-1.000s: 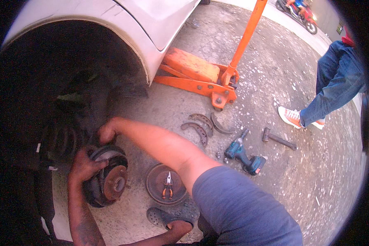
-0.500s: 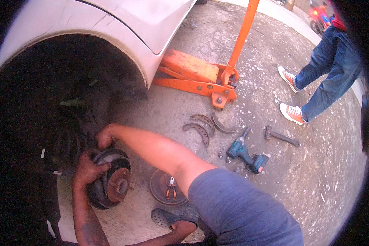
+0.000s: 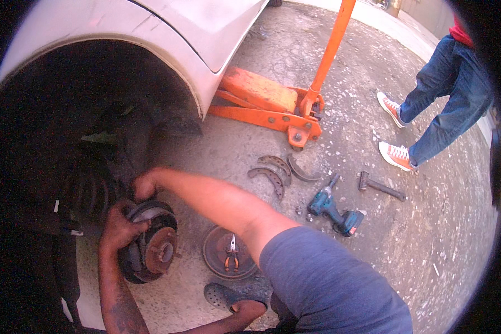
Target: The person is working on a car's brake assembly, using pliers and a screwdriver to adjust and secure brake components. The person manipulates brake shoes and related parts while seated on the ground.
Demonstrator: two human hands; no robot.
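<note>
My left hand (image 3: 119,227) is closed round the upper left of the wheel hub's brake assembly, its thumb pressed over a curved brake shoe (image 3: 149,211). The rusty round hub (image 3: 160,250) faces outward, below the dark wheel arch. My right arm reaches across from the lower right. My right hand (image 3: 145,186) is bent in behind the top of the assembly, where its fingers are hidden. Long-nose pliers (image 3: 232,260) with orange and black handles lie on a rusty brake drum (image 3: 212,257), just right of the hub.
An orange floor jack (image 3: 261,100) stands beside the white car body (image 3: 200,28). Several loose brake shoes (image 3: 268,181), a teal cordless impact wrench (image 3: 328,206) and a hammer (image 3: 381,185) lie on the rough ground. A person in jeans (image 3: 451,94) stands at right. A dark clog (image 3: 220,295) is near the drum.
My right hand has shifted very slightly to the right behind the brake assembly. My left hand keeps its hold. A red motorbike at the far top right has left the view.
</note>
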